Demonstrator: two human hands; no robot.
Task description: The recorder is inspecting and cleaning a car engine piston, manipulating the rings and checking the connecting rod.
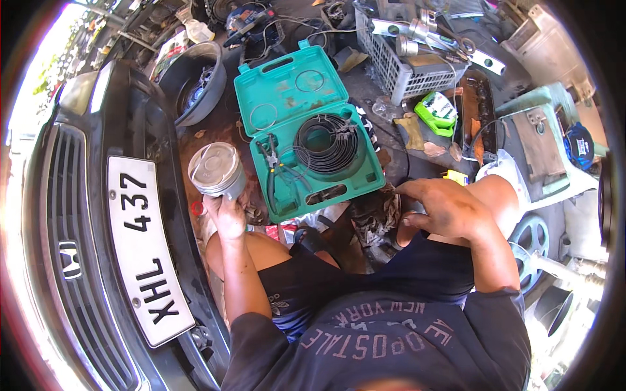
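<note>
In my left hand (226,214) is a round metal engine piston (215,168), held upright by its lower end with the flat crown facing up. My fingers close around its underside and are partly hidden. My right hand (443,205) rests by my right knee, fingers and thumb apart, with nothing visible in it. Between the hands lies an opened teal plastic case (277,203). A coil of black ring-shaped wire (306,154) and yellow-and-black pliers (271,158) sit in its lower half. Thin rings (309,81) lie on the lid.
A black car bumper (173,215) with a licence plate stands close on my left. A dark basin (218,81) is beyond it. Ahead right, a grey crate (398,88) carries pistons with rods (407,45). A green packet (435,114) and a blue reel (531,238) are to the right.
</note>
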